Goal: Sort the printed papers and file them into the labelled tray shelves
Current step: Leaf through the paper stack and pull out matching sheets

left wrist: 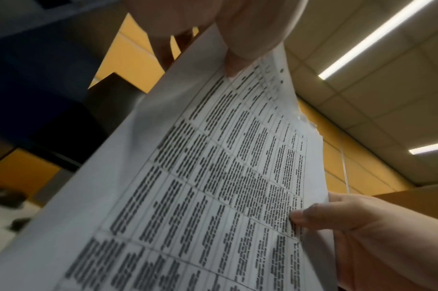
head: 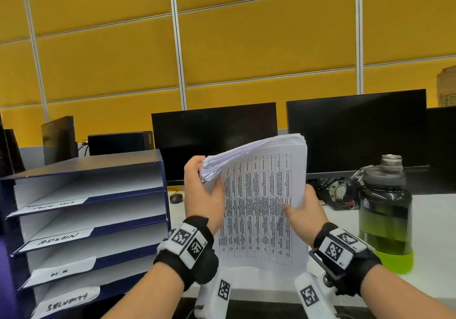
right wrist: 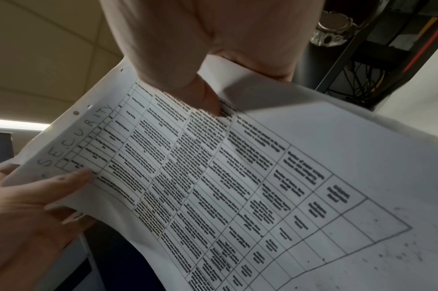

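Now both hands clamp the paper stack (head: 259, 195), left hand (head: 203, 195) nearer the tray shelves (head: 86, 195); top sheet reads SECURITY, nearest shelf (head: 66, 299) down left.

The white bench (head: 431, 220) carries a blue tray rack (head: 91, 210) at its left, a dark mouse (head: 176, 197) behind it, two black monitors (head: 214, 136), and a dark water bottle (head: 385, 210) at the right beside what may be a watch (head: 339, 190).

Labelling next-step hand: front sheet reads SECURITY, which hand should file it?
Left, probably. The tray shelves stand on the left hand's side; the right hand can keep holding the paper stack.
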A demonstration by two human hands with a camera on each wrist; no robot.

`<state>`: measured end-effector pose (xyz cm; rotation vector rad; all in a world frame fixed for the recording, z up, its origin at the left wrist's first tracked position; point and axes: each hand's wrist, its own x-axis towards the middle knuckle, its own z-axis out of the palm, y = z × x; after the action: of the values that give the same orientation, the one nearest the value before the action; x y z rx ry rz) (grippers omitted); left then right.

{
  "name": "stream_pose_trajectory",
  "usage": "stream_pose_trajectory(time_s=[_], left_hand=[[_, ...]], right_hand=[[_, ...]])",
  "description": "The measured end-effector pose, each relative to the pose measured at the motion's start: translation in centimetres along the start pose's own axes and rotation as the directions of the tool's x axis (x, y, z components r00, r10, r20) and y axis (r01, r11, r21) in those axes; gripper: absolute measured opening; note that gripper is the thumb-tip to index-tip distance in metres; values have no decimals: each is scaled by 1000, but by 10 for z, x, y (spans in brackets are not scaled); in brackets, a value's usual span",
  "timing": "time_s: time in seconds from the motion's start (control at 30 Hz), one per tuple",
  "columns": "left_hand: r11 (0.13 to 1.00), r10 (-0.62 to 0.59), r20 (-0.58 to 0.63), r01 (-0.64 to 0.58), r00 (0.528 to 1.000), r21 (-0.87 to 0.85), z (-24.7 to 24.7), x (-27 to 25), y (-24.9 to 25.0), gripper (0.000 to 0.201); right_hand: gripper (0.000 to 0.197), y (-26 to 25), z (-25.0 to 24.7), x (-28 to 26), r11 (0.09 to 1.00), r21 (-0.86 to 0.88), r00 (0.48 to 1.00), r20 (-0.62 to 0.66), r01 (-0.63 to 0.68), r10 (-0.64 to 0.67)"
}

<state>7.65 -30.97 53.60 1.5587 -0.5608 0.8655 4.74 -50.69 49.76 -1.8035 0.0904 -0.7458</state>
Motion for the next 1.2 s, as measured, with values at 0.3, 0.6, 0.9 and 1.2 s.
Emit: stream_pose_trajectory(time_s=[0.3,0.6,0.9,1.2], left_hand=[[802,225,27,-201,974,563,-13,13,4,41],[523,407,221,-424,886,739,-13,13,4,44],[486,279,244,-356,929,798,-10,16,12,39],[726,358,61,-319,932,609,-14,23,16,17]], right_hand=[[43,-3,-4,-1,1000,19,998,62,-19,18],[44,-3,-6,0,1000,4,997,71,-15,15],[45,-3,-7,-2,1000,5,997,80,12,-13],[46,-4,-7,-1,1000,6,997,83,6,-6]])
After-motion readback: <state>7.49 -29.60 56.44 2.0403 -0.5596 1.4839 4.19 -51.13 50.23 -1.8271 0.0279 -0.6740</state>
